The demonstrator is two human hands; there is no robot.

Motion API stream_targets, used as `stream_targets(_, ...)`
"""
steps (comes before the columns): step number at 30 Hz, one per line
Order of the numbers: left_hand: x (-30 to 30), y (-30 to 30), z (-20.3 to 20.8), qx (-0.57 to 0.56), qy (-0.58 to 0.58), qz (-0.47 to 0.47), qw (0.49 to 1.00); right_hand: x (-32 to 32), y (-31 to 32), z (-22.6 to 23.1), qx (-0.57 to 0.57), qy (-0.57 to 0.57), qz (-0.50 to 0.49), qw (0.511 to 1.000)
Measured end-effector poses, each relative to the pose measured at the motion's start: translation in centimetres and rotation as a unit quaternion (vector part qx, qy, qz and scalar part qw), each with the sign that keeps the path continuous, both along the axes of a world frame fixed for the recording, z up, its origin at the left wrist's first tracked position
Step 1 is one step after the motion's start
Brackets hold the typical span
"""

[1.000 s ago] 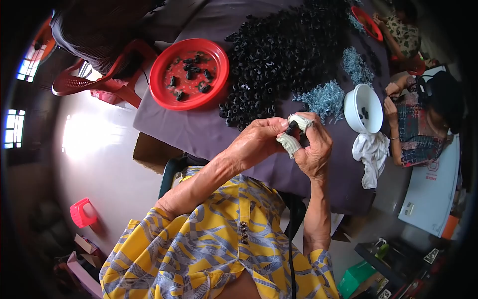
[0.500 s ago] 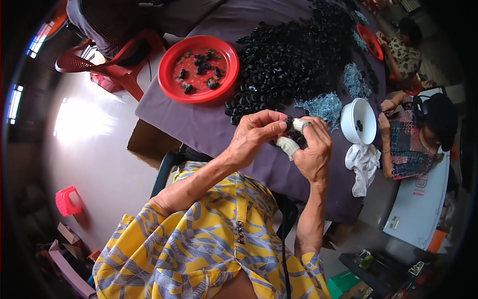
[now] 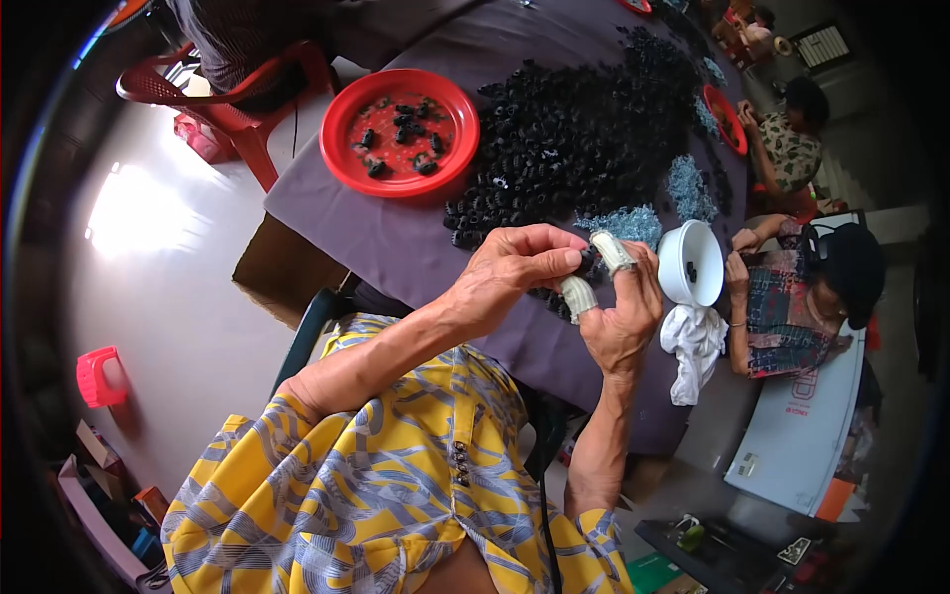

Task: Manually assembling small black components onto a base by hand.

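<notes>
Over the surface's (image 3: 396, 252) near edge, the left hand (image 3: 503, 275) pinches a black part (image 3: 591, 263); the right hand's (image 3: 625, 315) white-covered forefinger has straightened beside it, grip unclear, work apparently unfinished

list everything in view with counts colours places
table: one, purple-covered, upper centre
trays: at least two, red, on table
small parts: uncountable, black, mostly upper centre
tangled bits: several piles, bluish, beside parts
bowl: one, white, table's right
cloth: one, white, beside bowl
chair: one, red, upper left
stool: one, pink, far left
people: several, mixed clothing, around table
garment: one, yellow and grey, lower centre
left hand: one, bare, above table
right hand: one, two cream finger covers, above table
</notes>
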State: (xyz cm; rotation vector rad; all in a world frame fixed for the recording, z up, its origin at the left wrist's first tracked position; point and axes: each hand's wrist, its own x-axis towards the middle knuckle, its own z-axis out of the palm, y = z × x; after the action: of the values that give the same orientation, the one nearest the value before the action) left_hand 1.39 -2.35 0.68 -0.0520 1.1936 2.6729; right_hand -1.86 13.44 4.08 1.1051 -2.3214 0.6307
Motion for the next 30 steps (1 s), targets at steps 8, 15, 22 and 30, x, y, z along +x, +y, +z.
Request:
stream_targets(8,0.7,-0.2,0.7,0.147,-0.016,-0.064,0.987,0.6,-0.3,1.5,-0.115,-0.015,-0.022,0.993)
stream_targets(15,1.6,-0.3,0.5,0.118,-0.030,-0.075,0.990,-0.7,-0.9,3.4,-0.132,0.002,-0.018,0.991)
stream_targets(22,2.0,-0.2,0.1,0.100,-0.023,-0.090,0.991,-3.7,-0.9,3.7,-0.157,-0.007,-0.046,0.986)
stream_targets(30,2.2,0.4,-0.3,0.074,-0.038,-0.090,0.992,-5.7,-0.9,3.0,-0.168,0.018,-0.031,0.985)
